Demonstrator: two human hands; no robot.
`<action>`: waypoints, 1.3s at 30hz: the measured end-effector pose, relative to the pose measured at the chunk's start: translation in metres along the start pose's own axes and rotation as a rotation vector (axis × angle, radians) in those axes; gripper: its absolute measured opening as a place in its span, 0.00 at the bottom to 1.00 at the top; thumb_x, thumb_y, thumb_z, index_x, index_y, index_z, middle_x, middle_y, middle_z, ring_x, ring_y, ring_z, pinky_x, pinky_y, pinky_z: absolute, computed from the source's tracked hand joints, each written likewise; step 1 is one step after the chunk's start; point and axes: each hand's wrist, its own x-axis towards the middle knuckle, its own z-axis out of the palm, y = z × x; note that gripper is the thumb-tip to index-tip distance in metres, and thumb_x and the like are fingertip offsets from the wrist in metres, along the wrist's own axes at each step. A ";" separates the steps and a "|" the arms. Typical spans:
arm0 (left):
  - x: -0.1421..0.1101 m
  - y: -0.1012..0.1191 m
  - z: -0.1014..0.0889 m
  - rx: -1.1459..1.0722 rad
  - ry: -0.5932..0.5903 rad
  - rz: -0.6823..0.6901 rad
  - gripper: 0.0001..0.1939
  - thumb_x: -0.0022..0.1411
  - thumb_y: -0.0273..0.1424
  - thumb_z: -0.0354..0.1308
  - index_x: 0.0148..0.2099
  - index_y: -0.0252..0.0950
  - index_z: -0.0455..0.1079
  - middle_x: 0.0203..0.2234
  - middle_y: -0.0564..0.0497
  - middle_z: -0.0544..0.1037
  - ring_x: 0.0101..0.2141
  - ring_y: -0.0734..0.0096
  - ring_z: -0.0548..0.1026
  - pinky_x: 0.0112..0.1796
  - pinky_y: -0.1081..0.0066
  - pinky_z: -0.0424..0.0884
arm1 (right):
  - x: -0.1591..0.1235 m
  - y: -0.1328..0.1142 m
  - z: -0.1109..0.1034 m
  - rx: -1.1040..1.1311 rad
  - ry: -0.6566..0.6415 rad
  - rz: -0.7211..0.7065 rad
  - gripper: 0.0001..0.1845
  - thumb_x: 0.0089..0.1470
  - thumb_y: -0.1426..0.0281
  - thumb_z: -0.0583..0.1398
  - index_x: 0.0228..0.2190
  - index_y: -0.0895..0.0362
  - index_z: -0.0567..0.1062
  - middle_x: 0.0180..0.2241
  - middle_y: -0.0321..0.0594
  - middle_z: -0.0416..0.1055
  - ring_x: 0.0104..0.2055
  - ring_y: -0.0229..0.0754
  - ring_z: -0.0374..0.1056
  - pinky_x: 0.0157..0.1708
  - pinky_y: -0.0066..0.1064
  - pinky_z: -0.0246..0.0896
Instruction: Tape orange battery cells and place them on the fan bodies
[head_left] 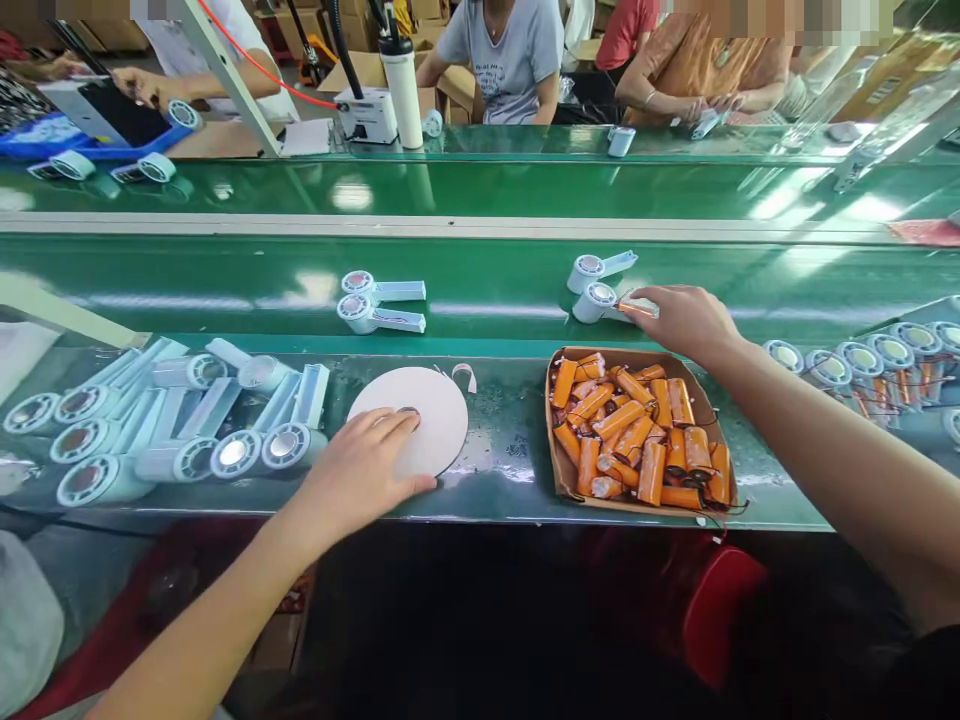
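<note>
My left hand (pixel 375 450) lies over a white round disc (pixel 442 420) on the near bench, fingertips at its centre hole and thumb spread at the lower edge. A small curled white strip (pixel 466 377) sticks out beside the disc. On the green belt, my right hand (pixel 682 315) closes on the handle of a light blue handheld fan (pixel 598 302); something orange shows in that handle, partly hidden by my fingers. A second light blue fan (pixel 587 272) lies just behind it. Below my right forearm stands a cardboard tray (pixel 551 440) full of orange wired battery cells (pixel 630 430).
Several light blue fans (pixel 176 455) are piled at the left. More fans with orange cells (pixel 862 360) stand in a row at the right. Two fans (pixel 379 305) lie mid-belt. Across the belt are a white tumbler (pixel 403 90) and several co-workers.
</note>
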 end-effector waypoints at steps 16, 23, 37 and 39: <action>-0.056 0.025 0.031 0.128 0.491 0.255 0.29 0.61 0.26 0.61 0.65 0.35 0.71 0.56 0.39 0.79 0.66 0.34 0.64 0.63 0.38 0.66 | -0.091 -0.166 -0.054 0.720 -0.781 -0.327 0.24 0.68 0.50 0.56 0.41 0.57 0.81 0.27 0.38 0.79 0.28 0.41 0.72 0.32 0.31 0.65; -0.039 0.001 0.045 -0.117 0.650 -0.015 0.36 0.59 0.43 0.67 0.67 0.38 0.65 0.58 0.38 0.75 0.63 0.35 0.66 0.61 0.39 0.70 | -0.163 -0.169 -0.069 0.740 -1.154 -0.780 0.16 0.70 0.63 0.59 0.36 0.54 0.85 0.26 0.35 0.80 0.27 0.37 0.73 0.29 0.27 0.58; 0.017 0.015 0.091 -0.220 0.778 0.212 0.39 0.61 0.40 0.69 0.70 0.37 0.59 0.59 0.36 0.72 0.64 0.36 0.62 0.60 0.40 0.70 | -0.086 -0.127 -0.015 0.086 0.040 -0.150 0.12 0.64 0.62 0.65 0.45 0.52 0.83 0.58 0.49 0.76 0.57 0.61 0.68 0.58 0.54 0.65; 0.016 0.013 0.092 -0.213 0.755 0.250 0.38 0.62 0.38 0.68 0.70 0.38 0.60 0.59 0.36 0.73 0.64 0.36 0.62 0.60 0.41 0.71 | -0.094 -0.133 -0.014 0.160 0.032 -0.130 0.07 0.62 0.63 0.66 0.39 0.52 0.82 0.53 0.47 0.79 0.55 0.59 0.69 0.58 0.52 0.65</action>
